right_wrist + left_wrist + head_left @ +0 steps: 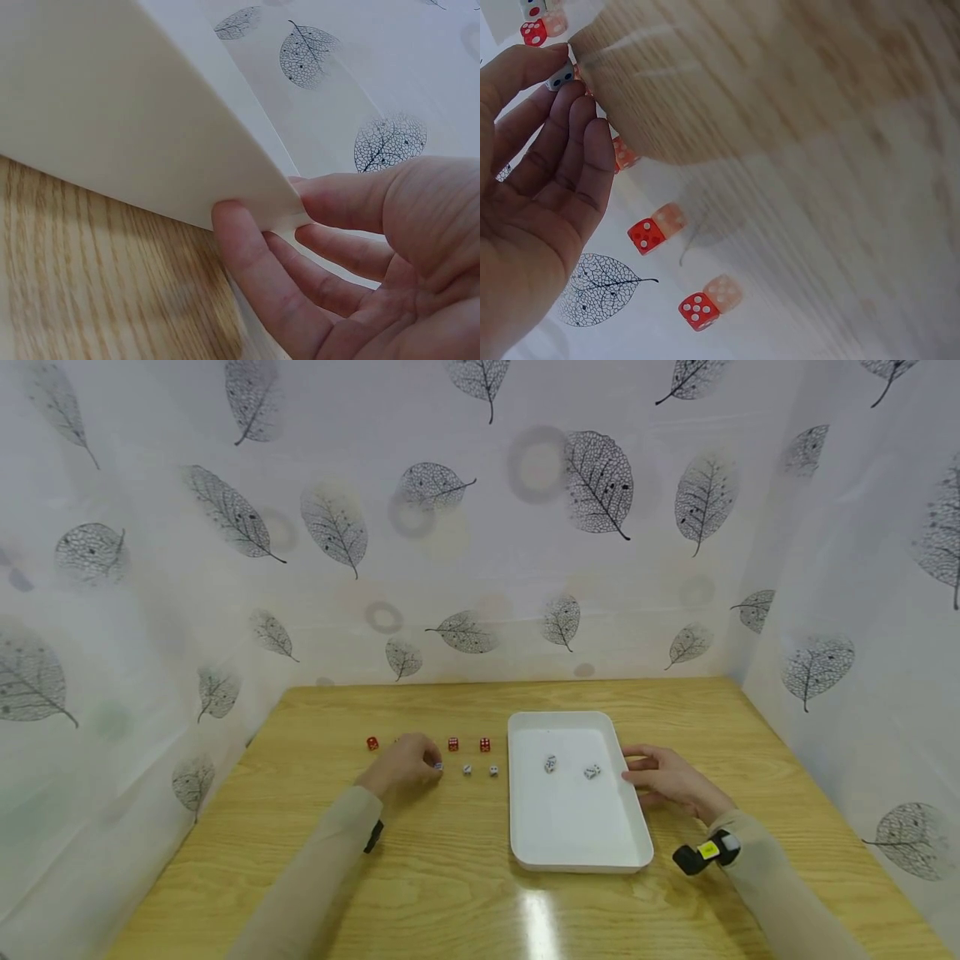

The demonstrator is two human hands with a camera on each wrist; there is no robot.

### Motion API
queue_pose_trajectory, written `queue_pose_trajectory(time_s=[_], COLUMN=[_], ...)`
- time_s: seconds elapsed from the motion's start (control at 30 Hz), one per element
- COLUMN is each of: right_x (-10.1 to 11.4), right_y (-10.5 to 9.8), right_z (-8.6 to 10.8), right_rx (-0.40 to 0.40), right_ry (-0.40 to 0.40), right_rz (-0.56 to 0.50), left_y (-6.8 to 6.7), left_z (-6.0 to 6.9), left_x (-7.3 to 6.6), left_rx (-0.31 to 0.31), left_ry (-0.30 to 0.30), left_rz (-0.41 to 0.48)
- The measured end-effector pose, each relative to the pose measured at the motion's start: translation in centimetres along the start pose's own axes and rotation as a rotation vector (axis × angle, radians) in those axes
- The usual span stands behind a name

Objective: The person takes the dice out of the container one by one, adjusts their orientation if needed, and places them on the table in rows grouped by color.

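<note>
My left hand (405, 762) pinches a white die (561, 77) between thumb and fingertips, low over the wooden table. Right of it, two white dice (467, 769) stand spaced in a row. Behind this row runs another of red dice (453, 744), one of them partly covered by the hand. A white rectangular tray (581, 839) stands to the right, with several white dice (551, 764) lying loose inside. My right hand (671, 779) holds the tray's right side, its fingertips at the rim and outer wall in the right wrist view.
The wooden table (420, 893) ends at a pale curtain (465, 560) printed with leaves, which also rises on the left and right. Each wrist wears a black strap (705, 852).
</note>
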State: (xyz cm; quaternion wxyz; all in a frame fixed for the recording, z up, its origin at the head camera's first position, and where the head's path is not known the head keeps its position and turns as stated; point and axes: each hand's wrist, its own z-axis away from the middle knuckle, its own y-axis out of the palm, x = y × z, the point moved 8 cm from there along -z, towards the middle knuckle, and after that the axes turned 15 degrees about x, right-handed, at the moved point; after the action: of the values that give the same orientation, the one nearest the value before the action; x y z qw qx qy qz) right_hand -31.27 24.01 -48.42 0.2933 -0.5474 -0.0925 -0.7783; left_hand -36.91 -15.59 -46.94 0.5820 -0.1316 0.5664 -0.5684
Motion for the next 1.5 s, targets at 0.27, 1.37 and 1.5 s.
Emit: queue_pose_trajectory(time_s=[0.27, 1.37, 1.5], right_x=[-0.10, -0.13, -0.11], right_y=[0.04, -0.11, -0.13], right_z=[-0.02, -0.10, -0.11], right_rx=[0.001, 0.008, 0.007], right_ry=[0.003, -0.004, 0.000], right_rz=[-0.005, -0.008, -0.004], left_y=[0.10, -0.30, -0.43], left_z=[-0.11, 0.52, 0.78], left_x=[-0.08, -0.25, -0.30], left_rx=[0.005, 0.012, 0.030], left_ry=[0.000, 0.002, -0.009], left_rz=[-0.001, 0.000, -0.003])
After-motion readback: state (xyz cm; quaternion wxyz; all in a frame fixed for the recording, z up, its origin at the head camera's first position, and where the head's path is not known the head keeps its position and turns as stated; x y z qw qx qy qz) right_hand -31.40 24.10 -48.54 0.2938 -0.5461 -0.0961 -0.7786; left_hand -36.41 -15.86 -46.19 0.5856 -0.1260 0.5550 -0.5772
